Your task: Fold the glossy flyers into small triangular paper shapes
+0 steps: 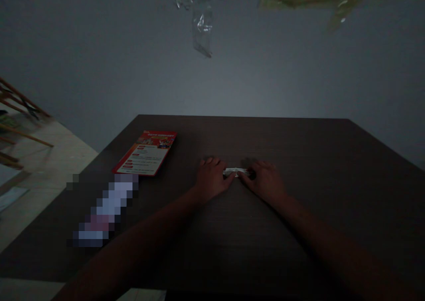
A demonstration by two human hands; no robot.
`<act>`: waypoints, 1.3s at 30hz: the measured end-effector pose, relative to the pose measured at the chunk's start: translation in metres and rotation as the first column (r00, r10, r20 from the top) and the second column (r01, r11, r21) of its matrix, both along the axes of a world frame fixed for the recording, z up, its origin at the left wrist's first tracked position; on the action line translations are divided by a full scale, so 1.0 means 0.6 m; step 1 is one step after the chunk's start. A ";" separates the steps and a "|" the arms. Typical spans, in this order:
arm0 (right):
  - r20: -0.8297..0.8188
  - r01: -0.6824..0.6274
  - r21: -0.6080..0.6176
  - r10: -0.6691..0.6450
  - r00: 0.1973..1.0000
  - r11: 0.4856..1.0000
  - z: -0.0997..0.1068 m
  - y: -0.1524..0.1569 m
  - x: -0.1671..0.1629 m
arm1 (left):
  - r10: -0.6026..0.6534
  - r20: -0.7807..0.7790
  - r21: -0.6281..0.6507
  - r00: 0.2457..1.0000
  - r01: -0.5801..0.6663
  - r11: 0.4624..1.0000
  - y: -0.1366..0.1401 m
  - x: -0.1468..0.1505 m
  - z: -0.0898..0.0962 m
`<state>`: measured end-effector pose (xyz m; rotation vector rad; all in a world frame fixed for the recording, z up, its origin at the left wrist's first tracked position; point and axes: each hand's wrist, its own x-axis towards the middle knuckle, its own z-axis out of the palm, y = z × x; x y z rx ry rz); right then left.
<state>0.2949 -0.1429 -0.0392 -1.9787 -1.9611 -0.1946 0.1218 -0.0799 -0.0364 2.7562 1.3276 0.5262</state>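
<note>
Room: dim; pale wall point(252, 79) behind dark wood-grained table point(299, 137). Red-and-white printed booklet point(146, 155), lying at left; pixelated item point(111, 208) just nearer, identity obscured. Narrow white strip point(236, 172), mid-table, between left hand point(212, 177) and right hand point(264, 179). Thumbs and forefingers met its ends; whether clamped or merely pressing could not be told. Progress: strip seemingly already narrowed, handling judged unfinished, neither hand clear; remainder indeterminable.
</note>
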 end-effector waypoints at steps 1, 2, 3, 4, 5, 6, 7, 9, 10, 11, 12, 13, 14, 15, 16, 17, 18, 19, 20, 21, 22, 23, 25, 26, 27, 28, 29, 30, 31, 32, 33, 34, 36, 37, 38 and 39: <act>0.001 0.004 0.001 -0.004 1.000 1.000 -0.001 0.000 -0.001 | 0.003 -0.002 0.004 1.000 -0.003 1.000 -0.001 0.000 0.000; 0.004 0.006 0.003 -0.006 1.000 1.000 -0.002 0.000 -0.002 | 0.006 -0.005 0.008 1.000 -0.006 1.000 -0.002 0.001 -0.001; 0.007 0.005 0.004 -0.005 1.000 1.000 -0.003 0.000 -0.002 | 0.008 -0.008 0.012 1.000 -0.008 1.000 -0.002 0.001 -0.001; 0.011 0.003 0.005 -0.003 1.000 1.000 -0.004 0.000 -0.002 | 0.010 -0.014 0.013 1.000 -0.010 1.000 -0.003 0.002 -0.001; 0.017 0.005 0.007 -0.005 1.000 1.000 -0.005 -0.001 -0.003 | 0.012 -0.023 0.013 1.000 -0.012 1.000 -0.004 0.002 -0.001; 0.021 0.009 0.007 -0.009 1.000 1.000 -0.006 -0.001 -0.003 | 0.017 -0.033 0.010 0.999 -0.017 1.000 -0.004 0.002 0.000; 0.024 0.015 0.007 -0.015 1.000 1.000 -0.007 -0.001 -0.003 | 0.022 -0.041 0.006 0.999 -0.022 1.000 -0.005 0.003 0.000; 0.029 0.025 0.008 -0.025 0.999 1.000 -0.009 -0.002 -0.005 | 0.031 -0.052 -0.005 0.998 -0.032 0.999 -0.007 0.003 0.002; 0.032 0.026 0.010 -0.027 0.999 1.000 -0.009 -0.002 -0.005 | 0.036 -0.053 -0.009 0.998 -0.036 0.999 -0.007 0.004 0.003; 0.034 0.025 0.012 -0.025 0.999 1.000 -0.009 -0.001 -0.005 | 0.039 -0.053 -0.013 0.998 -0.040 0.999 -0.008 0.004 0.004; 0.034 0.021 0.014 -0.022 0.999 1.000 -0.010 -0.001 -0.005 | 0.039 -0.053 -0.018 0.998 -0.040 0.999 -0.007 0.004 0.004; 0.030 0.020 0.017 -0.021 0.999 1.000 -0.010 0.000 -0.004 | 0.040 -0.051 -0.024 0.998 -0.041 0.999 -0.007 0.003 0.005; 0.022 0.018 0.018 -0.018 1.000 1.000 -0.010 0.001 -0.003 | 0.041 -0.048 -0.031 0.998 -0.042 0.999 -0.006 0.003 0.005; 0.011 0.014 0.017 -0.015 1.000 1.000 -0.011 0.002 -0.002 | 0.040 -0.041 -0.040 0.998 -0.042 0.998 -0.004 0.002 0.004; -0.002 0.010 0.016 -0.010 1.000 1.000 -0.012 0.003 -0.001 | 0.036 -0.032 -0.049 0.999 -0.038 0.998 -0.003 0.001 0.004; -0.015 0.005 0.015 -0.005 1.000 1.000 -0.013 0.003 0.001 | 0.030 -0.022 -0.061 0.999 -0.032 0.998 -0.002 0.000 0.004; -0.029 0.001 0.014 0.000 1.000 1.000 -0.014 0.004 0.002 | 0.025 -0.011 -0.070 1.000 -0.026 0.997 0.000 -0.001 0.003; -0.039 -0.003 0.014 0.004 0.999 1.000 -0.015 0.004 0.003 | 0.020 0.000 -0.078 1.000 -0.020 0.997 0.001 -0.001 0.003; -0.048 -0.006 0.015 0.006 0.999 1.000 -0.016 0.004 0.004 | 0.014 0.008 -0.084 1.000 -0.013 0.996 0.001 -0.002 0.003; -0.054 -0.008 0.015 0.009 0.998 1.000 -0.017 0.004 0.004 | 0.008 0.014 -0.087 1.000 -0.006 0.996 0.001 -0.002 0.003; -0.060 -0.008 0.017 0.009 0.998 1.000 -0.018 0.005 0.004 | 0.006 0.018 -0.089 1.000 -0.005 0.996 0.002 -0.002 0.004; -0.064 -0.007 0.019 0.008 0.998 1.000 -0.018 0.005 0.004 | 0.007 0.019 -0.092 1.000 -0.006 0.996 0.002 -0.002 0.004; -0.069 -0.006 0.019 0.008 0.998 1.000 -0.019 0.006 0.003 | 0.014 0.017 -0.108 1.000 -0.012 0.994 0.003 -0.001 0.004; -0.073 -0.003 0.017 0.004 0.997 1.000 -0.019 0.006 0.003 | 0.018 0.016 -0.120 1.000 -0.016 0.993 0.003 -0.001 0.004; -0.078 0.002 0.012 -0.001 0.997 1.000 -0.019 0.006 0.003 | 0.019 0.016 -0.132 1.000 -0.016 0.991 0.005 -0.001 0.004; -0.084 0.006 0.005 -0.006 0.996 1.000 -0.018 0.006 0.003 | 0.018 0.016 -0.146 1.000 -0.016 0.989 0.006 -0.001 0.004; -0.093 0.007 -0.004 -0.007 0.996 1.000 -0.017 0.006 0.004 | 0.015 0.016 -0.160 1.000 -0.013 0.987 0.008 -0.002 0.004; -0.104 0.006 -0.013 -0.007 0.995 1.000 -0.016 0.006 0.006 | 0.013 0.016 -0.174 1.000 -0.010 0.985 0.010 -0.003 0.003; -0.116 0.000 -0.021 -0.003 0.993 1.000 -0.014 0.005 0.008 | 0.011 0.016 -0.190 1.000 -0.008 0.982 0.013 -0.005 0.004; -0.129 -0.008 -0.029 0.004 0.992 1.000 -0.013 0.005 0.010 | 0.012 0.014 -0.209 1.000 -0.009 0.978 0.016 -0.006 0.004; -0.141 -0.016 -0.035 0.011 0.990 0.999 -0.012 0.004 0.013 | 0.011 0.012 -0.229 1.000 -0.008 0.973 0.019 -0.008 0.004; -0.152 -0.023 -0.042 0.016 0.988 0.999 -0.010 0.004 0.015 | 0.008 0.010 -0.249 1.000 -0.006 0.969 0.022 -0.010 0.005; -0.179 -0.028 -0.057 0.017 0.984 0.998 -0.009 0.004 0.020 | -0.002 0.008 -0.287 1.000 0.004 0.958 0.027 -0.013 0.007; -0.193 -0.029 -0.065 0.015 0.981 0.997 -0.008 0.005 0.022 | -0.010 0.011 -0.304 1.000 0.013 0.953 0.030 -0.015 0.008; -0.209 -0.031 -0.074 0.015 0.978 0.997 -0.008 0.005 0.024 | -0.016 0.017 -0.320 1.000 0.020 0.947 0.032 -0.016 0.009; -0.226 -0.033 -0.080 0.015 0.974 0.996 -0.008 0.005 0.026 | -0.019 0.024 -0.334 1.000 0.026 0.942 0.034 -0.016 0.010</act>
